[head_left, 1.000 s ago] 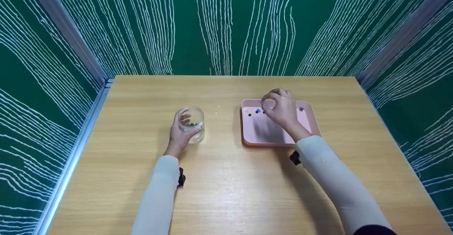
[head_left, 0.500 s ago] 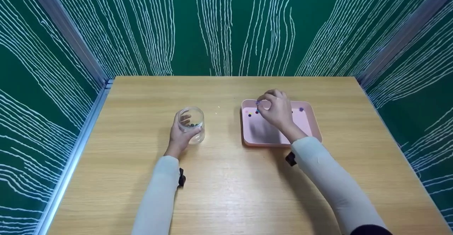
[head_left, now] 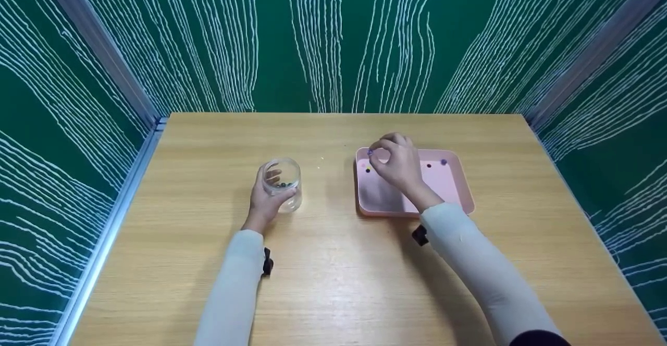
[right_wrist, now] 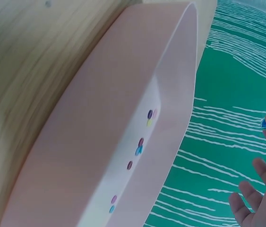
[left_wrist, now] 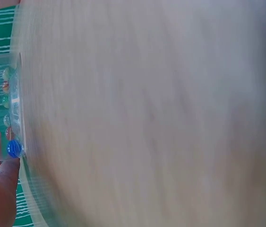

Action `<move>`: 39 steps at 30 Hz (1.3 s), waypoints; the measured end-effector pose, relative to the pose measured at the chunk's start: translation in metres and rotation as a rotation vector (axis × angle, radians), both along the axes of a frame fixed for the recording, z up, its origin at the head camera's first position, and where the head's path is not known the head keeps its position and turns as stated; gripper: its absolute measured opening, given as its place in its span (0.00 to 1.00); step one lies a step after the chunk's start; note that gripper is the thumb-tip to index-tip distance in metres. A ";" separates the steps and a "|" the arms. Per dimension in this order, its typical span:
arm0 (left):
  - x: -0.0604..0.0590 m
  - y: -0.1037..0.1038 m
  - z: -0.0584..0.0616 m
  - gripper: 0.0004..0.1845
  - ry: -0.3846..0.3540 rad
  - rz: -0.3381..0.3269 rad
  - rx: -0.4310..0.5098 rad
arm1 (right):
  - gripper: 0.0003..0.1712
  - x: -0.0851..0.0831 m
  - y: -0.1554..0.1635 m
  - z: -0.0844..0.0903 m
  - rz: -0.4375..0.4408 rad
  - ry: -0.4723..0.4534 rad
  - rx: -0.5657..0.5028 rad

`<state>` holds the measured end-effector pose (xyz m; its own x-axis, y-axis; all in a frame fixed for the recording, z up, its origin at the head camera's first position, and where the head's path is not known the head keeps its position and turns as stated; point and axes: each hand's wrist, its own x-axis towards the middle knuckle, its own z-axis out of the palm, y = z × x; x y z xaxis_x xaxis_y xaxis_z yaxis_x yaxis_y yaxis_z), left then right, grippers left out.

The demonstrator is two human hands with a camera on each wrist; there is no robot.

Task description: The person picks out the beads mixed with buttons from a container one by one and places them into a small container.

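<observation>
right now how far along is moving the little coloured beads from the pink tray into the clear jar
Partly done. A few beads already lie in the clear glass jar, which the left hand grips on the wooden table. The right hand pinches one small purple bead above the pink rectangular tray. Several loose coloured beads remain in the tray.

No text, label, brand, number or sign could be read in any view. The glass jar (head_left: 281,182), the pink tray (head_left: 458,189) and the wooden desk (head_left: 333,283) carried no writing. The green walls (head_left: 333,38) showed only white wavy lines, not letters.
</observation>
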<state>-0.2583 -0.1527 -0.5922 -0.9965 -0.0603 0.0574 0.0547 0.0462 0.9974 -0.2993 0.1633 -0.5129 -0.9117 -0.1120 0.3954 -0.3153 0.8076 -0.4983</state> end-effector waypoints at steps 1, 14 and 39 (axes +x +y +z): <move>0.000 0.000 0.000 0.43 -0.002 -0.001 0.003 | 0.09 0.000 -0.002 0.000 0.006 0.006 0.000; -0.003 -0.002 0.000 0.43 0.007 -0.002 -0.017 | 0.09 -0.001 -0.030 0.005 0.059 0.028 -0.012; 0.007 -0.001 0.019 0.45 -0.019 -0.053 0.037 | 0.08 0.014 -0.094 0.000 0.168 -0.018 -0.130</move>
